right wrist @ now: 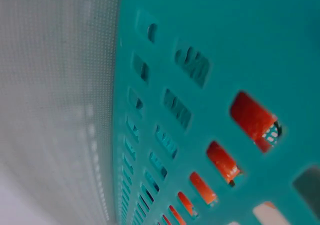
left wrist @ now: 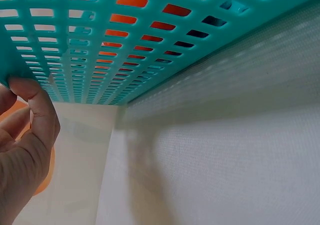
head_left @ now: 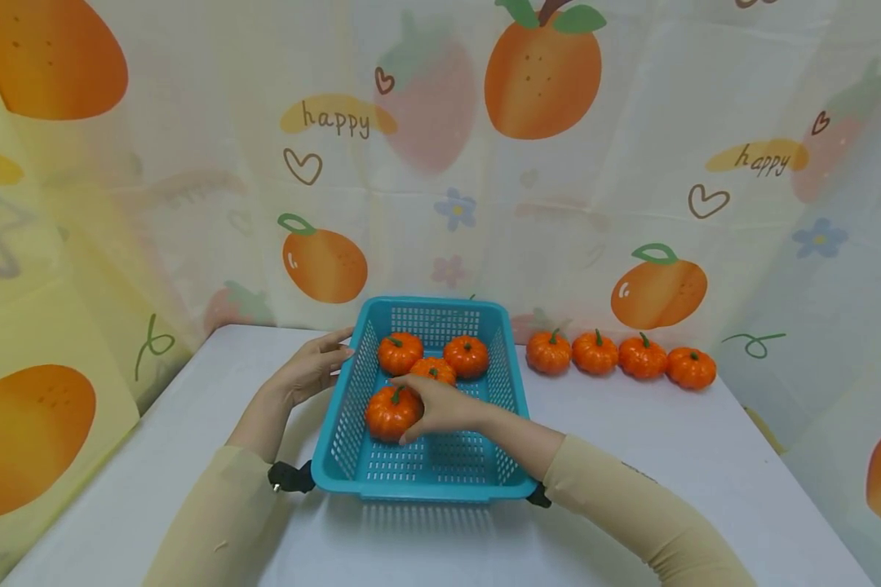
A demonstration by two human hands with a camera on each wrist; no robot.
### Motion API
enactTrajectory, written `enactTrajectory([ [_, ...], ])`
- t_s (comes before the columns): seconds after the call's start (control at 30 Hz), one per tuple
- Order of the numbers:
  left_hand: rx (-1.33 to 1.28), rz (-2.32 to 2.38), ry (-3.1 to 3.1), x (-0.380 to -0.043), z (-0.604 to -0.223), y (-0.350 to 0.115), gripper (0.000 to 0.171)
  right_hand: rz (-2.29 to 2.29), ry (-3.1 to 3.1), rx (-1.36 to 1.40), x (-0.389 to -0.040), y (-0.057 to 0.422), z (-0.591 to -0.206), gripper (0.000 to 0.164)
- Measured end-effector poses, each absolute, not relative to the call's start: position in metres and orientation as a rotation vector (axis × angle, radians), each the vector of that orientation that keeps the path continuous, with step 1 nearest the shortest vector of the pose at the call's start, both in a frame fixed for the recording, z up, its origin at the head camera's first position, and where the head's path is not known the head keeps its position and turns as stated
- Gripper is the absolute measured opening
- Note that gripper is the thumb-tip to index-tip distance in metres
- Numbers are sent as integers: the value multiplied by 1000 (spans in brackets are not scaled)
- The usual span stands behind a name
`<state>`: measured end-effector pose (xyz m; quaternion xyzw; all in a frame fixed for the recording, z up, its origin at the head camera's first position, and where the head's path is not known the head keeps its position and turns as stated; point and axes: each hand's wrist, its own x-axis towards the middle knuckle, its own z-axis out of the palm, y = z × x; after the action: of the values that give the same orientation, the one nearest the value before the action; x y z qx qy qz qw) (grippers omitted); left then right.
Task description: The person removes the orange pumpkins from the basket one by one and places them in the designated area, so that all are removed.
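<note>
A blue-green plastic basket [head_left: 426, 491] with slotted walls stands on the table, with several small orange pumpkins in it. My right hand [head_left: 440, 405] reaches over the basket's right side and grips the nearest pumpkin [head_left: 391, 416], thumb at its near side and fingers at its far side. Behind it lie a pumpkin [head_left: 433, 369] partly covered by my hand, one [head_left: 400, 353] at the back left and one [head_left: 466, 356] at the back right. At the left rim, my left hand [head_left: 312, 367] touches the basket with its fingertips, fingers loosely bent in the left wrist view.
Several more pumpkins [head_left: 595, 352] stand in a row on the white table [head_left: 631, 456], right of the basket near the back edge. A fruit-printed curtain [head_left: 426, 204] hangs behind the table. Black wrist straps [head_left: 291, 477] show beside the basket's near corners.
</note>
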<state>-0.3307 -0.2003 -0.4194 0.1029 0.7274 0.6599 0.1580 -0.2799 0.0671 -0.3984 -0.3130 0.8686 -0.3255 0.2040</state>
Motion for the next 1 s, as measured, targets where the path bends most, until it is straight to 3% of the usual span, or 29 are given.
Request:
enactTrajectory([
  [0.37, 312, 1889, 2060, -330, -418, -201, 63, -715, 2470, -970, -274, 69, -397, 74],
  [0.63, 328, 1897, 2058, -329, -419, -201, 63, -746, 2369, -1061, -275, 69, -400, 51],
  [1.0, 309, 1894, 2071, -328, -417, -201, 62, -641, 2377, -1083, -272, 70, -401, 48],
])
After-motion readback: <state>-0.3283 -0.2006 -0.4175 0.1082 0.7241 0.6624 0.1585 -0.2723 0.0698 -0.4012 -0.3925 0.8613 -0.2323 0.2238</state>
